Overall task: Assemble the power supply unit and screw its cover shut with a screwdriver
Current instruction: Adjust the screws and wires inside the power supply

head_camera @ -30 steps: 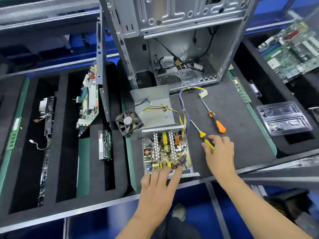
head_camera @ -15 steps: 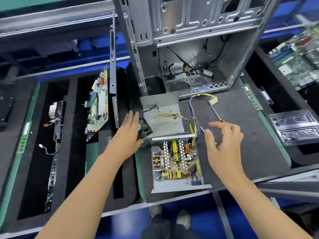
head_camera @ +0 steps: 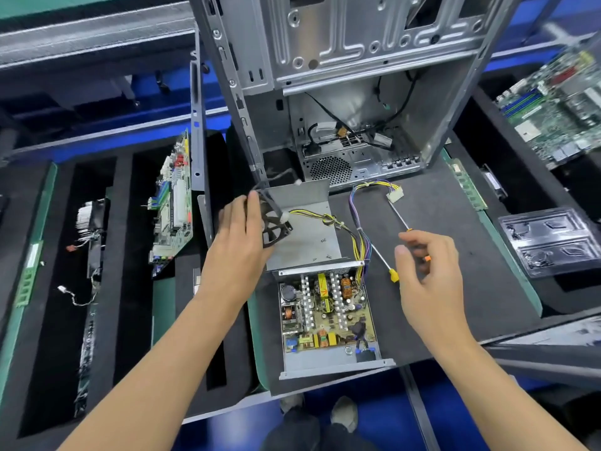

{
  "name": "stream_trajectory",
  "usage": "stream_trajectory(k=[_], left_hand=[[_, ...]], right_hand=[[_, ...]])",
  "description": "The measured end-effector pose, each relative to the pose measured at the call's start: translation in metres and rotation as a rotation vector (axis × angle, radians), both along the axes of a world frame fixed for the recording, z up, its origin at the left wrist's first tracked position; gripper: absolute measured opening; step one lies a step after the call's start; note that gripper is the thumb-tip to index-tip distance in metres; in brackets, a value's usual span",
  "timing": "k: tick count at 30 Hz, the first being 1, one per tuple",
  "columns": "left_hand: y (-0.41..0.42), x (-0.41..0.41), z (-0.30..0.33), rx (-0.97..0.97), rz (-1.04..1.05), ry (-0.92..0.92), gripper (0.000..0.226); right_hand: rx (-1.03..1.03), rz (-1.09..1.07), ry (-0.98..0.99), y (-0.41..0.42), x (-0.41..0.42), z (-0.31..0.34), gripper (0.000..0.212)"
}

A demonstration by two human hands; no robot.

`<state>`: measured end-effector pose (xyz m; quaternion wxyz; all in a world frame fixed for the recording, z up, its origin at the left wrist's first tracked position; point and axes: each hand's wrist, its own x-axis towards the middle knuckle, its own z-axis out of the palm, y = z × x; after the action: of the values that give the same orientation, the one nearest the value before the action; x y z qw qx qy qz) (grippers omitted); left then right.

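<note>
Fan in left hand, PSU open, cover not yet on.

Left hand [head_camera: 239, 236] gripping the black fan [head_camera: 276, 222], tilted on edge at the left side of the grey cover [head_camera: 305, 236]. Right hand [head_camera: 426, 275] loosely curled, holding nothing, hovering over the orange-handled screwdriver [head_camera: 408, 227]; yellow-handled screwdriver [head_camera: 387, 268] just left of it, long axes running far-left to near-right. PSU [head_camera: 325, 314] near of the cover, between both hands, board exposed, wires [head_camera: 359, 236] trailing to the far side.

A computer repair workshop: a bare grey metal computer case [head_camera: 357, 76] stands at the black foam-lined bench's [head_camera: 455, 271] far edge, green circuit boards [head_camera: 559, 105] slotted in foam compartments alongside.
</note>
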<state>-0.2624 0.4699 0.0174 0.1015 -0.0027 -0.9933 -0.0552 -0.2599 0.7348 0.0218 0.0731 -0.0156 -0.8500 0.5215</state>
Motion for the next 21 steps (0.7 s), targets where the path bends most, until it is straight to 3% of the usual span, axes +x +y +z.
stream_trajectory(k=[6, 8, 12, 14, 17, 21], left_hand=[[0.005, 0.018, 0.028, 0.107, -0.166, 0.345, 0.081], [0.013, 0.026, 0.038, 0.178, -0.229, 0.363, 0.082], [0.033, 0.047, 0.048, 0.223, -0.421, 0.210, 0.085], [0.038, 0.058, 0.049, 0.255, -0.437, 0.124, 0.091], [0.042, 0.076, 0.038, 0.242, -0.489, 0.086, 0.083], [0.046, 0.100, 0.016, 0.088, -0.466, 0.026, 0.094]], right_hand=[[-0.124, 0.096, -0.052, -0.014, -0.003, 0.027, 0.018], [-0.121, 0.215, -0.074, -0.019, -0.005, 0.042, 0.033], [-0.192, 0.474, -0.075, -0.023, -0.007, 0.072, 0.075], [-0.242, 0.567, -0.134, -0.020, -0.007, 0.081, 0.062], [-0.231, 0.573, -0.230, -0.012, -0.006, 0.080, 0.016], [-0.081, 0.643, -0.358, 0.003, 0.002, 0.062, 0.014]])
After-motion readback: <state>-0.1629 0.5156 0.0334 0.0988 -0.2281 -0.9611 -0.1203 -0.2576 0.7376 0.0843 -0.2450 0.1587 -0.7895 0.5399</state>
